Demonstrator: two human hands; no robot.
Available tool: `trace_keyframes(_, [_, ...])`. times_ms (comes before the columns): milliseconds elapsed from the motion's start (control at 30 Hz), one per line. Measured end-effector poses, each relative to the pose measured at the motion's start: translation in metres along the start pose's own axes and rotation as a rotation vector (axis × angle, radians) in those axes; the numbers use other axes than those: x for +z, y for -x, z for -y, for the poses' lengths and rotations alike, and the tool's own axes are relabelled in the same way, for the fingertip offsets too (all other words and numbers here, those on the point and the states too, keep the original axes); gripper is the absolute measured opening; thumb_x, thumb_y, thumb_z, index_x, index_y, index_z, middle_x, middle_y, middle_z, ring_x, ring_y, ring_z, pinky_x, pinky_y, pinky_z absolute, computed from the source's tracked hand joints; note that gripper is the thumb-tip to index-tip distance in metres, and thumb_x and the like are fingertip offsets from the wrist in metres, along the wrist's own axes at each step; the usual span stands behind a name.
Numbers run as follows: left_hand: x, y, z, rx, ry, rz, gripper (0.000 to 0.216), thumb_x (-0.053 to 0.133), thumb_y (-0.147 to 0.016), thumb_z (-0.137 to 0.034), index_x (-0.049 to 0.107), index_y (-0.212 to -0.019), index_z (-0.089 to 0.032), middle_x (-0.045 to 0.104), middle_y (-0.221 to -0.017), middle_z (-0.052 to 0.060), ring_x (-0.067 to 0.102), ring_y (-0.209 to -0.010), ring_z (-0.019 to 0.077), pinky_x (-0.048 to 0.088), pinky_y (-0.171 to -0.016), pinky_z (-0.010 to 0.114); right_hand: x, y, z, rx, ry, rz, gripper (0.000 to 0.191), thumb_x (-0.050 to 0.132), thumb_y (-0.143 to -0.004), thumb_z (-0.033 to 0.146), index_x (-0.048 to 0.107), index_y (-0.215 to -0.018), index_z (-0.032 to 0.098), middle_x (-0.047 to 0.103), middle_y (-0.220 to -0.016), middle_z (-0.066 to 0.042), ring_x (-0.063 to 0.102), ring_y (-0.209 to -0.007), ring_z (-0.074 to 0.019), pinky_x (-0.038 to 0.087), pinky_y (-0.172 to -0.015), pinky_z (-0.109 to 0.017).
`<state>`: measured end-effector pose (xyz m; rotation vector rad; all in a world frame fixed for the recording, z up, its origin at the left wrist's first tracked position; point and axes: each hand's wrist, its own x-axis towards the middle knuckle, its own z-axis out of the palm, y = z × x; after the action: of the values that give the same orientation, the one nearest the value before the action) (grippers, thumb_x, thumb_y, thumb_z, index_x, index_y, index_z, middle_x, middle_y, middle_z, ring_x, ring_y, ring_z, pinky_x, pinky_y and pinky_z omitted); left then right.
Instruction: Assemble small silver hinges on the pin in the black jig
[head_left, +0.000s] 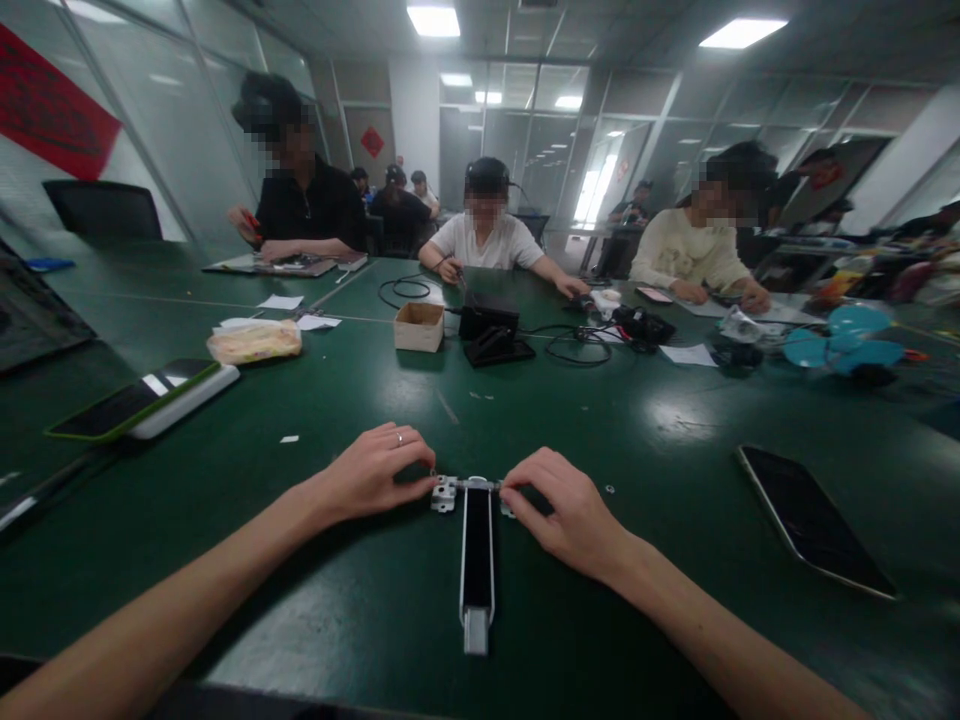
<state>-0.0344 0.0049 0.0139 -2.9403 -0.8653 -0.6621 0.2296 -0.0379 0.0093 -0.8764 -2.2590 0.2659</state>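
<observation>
On the table in front of me lies a T-shaped metal hinge assembly, its long U-shaped arm pointing toward me. A crossbar joins its far end, with a slotted bracket plate on the left side. My left hand, wearing a ring, is closed in a pinch beside that plate; a tiny ring-shaped metal piece shows between thumb and forefinger. Thumb and fingers of my right hand pinch the crossbar's right end, partly hiding the right bracket plate. A small nut or washer lies to the right.
A smartphone lies at right; a green-edged tablet-like device rests at left. Farther back are a plastic-wrapped bundle, a small open box, black device with cables, and a blue fan-like object. Several people sit across the table.
</observation>
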Motion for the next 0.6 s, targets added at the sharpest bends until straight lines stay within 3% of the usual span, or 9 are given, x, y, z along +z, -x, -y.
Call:
trace_keyframes(133, [0.005, 0.001, 0.0, -0.038, 0.017, 0.124, 0.013, 0.056, -0.089, -0.028, 0.061, -0.092, -0.017, 0.063, -0.085, 0.003, 0.059, -0.077, 0.0157, 0.041, -0.07, 0.026, 0.004, 0.001, -0.003, 0.167, 0.094, 0.015, 0.01, 0.051, -0.087, 0.012, 0.06, -0.089, 0.013, 0.063, -0.085, -0.007, 0.055, -0.079, -0.0194, 0.044, -0.07, -0.034])
trace_keyframes(267, [0.01, -0.001, -0.007, -0.034, 0.033, 0.14, 0.013, 0.055, -0.091, -0.027, 0.06, -0.097, -0.017, 0.065, -0.089, 0.003, 0.059, -0.079, 0.0159, 0.04, -0.071, 0.027, 0.007, 0.002, -0.005, 0.26, 0.131, 0.069, 0.012, 0.05, -0.087, 0.011, 0.061, -0.089, 0.015, 0.062, -0.086, -0.007, 0.055, -0.079, -0.0186, 0.045, -0.07, -0.034])
trace_keyframes(600, [0.015, -0.002, -0.009, -0.034, 0.047, 0.066, 0.015, 0.052, -0.093, -0.029, 0.062, -0.097, -0.017, 0.067, -0.09, 0.003, 0.06, -0.079, 0.015, 0.039, -0.071, 0.027, 0.008, 0.002, -0.006, 0.246, 0.119, 0.141, 0.009, 0.054, -0.086, 0.012, 0.062, -0.085, 0.016, 0.063, -0.084, -0.005, 0.055, -0.079, -0.0182, 0.044, -0.069, -0.033])
